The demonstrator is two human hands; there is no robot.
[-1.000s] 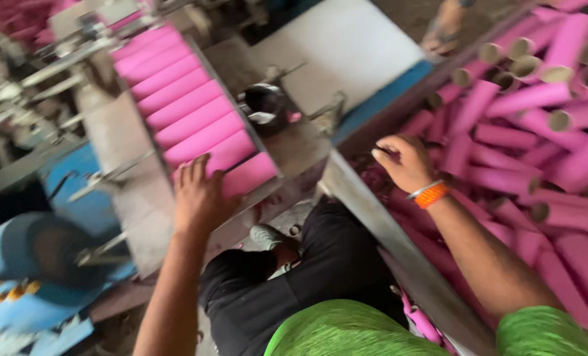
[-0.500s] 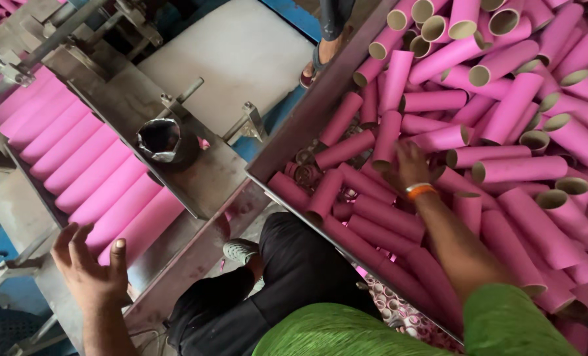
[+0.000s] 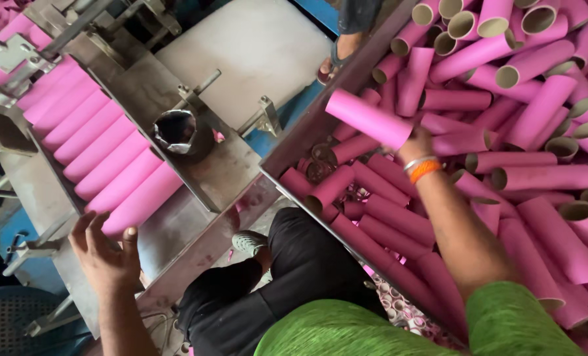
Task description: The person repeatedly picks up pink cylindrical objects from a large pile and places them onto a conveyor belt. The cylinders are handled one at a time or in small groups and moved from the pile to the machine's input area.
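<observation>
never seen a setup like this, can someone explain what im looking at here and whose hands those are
This is one view from a camera worn on a person's head, looking down at their own lap and two bare hands. The right hand, with an orange wristband, holds a pink cardboard tube above a big metal bin heaped with the same tubes. The left hand is open and holds nothing; it sits at the edge of a slanted grey metal tray where a row of pink tubes lies side by side. A dark round metal cup sits beside that row. Someone else's sandalled foot shows at the top.
</observation>
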